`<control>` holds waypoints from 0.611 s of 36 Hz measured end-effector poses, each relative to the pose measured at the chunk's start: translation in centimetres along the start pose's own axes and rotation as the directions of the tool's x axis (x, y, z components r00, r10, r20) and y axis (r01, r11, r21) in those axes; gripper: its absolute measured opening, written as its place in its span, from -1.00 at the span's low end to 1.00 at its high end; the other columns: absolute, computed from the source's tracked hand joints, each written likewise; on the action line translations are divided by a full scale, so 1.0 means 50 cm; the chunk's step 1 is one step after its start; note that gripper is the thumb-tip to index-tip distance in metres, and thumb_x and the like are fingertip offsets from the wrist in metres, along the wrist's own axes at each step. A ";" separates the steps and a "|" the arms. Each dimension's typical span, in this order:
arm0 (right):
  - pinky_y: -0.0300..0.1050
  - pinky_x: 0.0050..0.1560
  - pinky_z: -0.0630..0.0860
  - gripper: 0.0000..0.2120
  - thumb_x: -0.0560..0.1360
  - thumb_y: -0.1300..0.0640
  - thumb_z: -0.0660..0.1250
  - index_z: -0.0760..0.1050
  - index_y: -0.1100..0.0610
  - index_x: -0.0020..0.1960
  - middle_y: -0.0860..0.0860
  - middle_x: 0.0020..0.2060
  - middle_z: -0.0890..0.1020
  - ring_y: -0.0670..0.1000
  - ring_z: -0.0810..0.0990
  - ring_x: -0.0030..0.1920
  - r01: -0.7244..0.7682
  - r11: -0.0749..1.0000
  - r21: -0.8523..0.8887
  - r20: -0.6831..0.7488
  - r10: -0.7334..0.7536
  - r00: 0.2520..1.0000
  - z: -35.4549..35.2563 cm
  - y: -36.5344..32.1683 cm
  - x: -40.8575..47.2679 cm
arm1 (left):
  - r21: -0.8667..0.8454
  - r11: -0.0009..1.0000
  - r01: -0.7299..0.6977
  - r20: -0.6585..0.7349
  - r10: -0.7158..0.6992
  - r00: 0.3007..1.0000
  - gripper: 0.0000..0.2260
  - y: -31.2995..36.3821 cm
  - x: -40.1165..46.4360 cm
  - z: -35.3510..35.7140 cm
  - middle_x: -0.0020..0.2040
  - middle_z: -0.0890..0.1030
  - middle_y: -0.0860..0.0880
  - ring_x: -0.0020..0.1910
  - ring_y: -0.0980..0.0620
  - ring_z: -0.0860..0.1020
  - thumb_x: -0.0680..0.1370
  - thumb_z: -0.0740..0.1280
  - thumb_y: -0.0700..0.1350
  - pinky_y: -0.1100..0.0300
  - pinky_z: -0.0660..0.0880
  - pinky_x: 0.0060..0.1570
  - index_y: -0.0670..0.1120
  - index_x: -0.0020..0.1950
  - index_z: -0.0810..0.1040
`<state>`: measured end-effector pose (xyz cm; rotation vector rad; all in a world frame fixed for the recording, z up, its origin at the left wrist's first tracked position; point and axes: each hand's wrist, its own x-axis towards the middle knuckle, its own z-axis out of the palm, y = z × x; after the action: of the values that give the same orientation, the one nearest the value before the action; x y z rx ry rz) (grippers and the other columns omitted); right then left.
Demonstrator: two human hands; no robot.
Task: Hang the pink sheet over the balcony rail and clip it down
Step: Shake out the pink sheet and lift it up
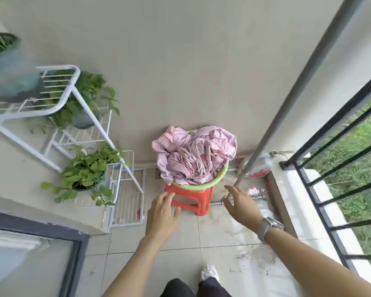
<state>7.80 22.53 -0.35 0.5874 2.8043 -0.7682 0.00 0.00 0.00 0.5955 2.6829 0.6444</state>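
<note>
The pink sheet [195,155] lies crumpled in a green basin [220,179] that stands on an orange plastic stool [191,197] against the far wall. My left hand [162,213] reaches toward the stool's left side, fingers apart and holding nothing. My right hand [241,203], with a watch on the wrist, is stretched out to the right of the stool, also open and empty. Neither hand touches the sheet. The black balcony rail [338,116] runs along the right side. No clips are visible.
A grey metal pole [291,97] slants up from the floor beside the basin. A white wire plant stand [90,125] with several potted plants fills the left. Bottles and a jug [260,166] sit in the far right corner. A glass door is at lower left.
</note>
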 end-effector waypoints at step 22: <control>0.28 0.29 0.27 -0.24 0.40 -0.04 0.38 0.05 -0.04 0.46 0.20 0.44 0.17 0.28 0.15 0.41 -0.169 0.974 -0.151 -0.104 0.154 0.983 0.196 0.030 0.635 | 0.312 0.890 -0.332 0.523 0.131 0.842 0.06 -0.255 0.690 0.240 0.40 -0.45 -0.07 0.47 -0.17 -0.25 0.33 0.42 0.24 -0.18 0.03 0.39 0.15 0.40 -0.42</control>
<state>-19.74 28.96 -17.86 0.8287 2.8200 -0.4923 -29.12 9.89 -23.46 1.0526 2.2642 -0.0219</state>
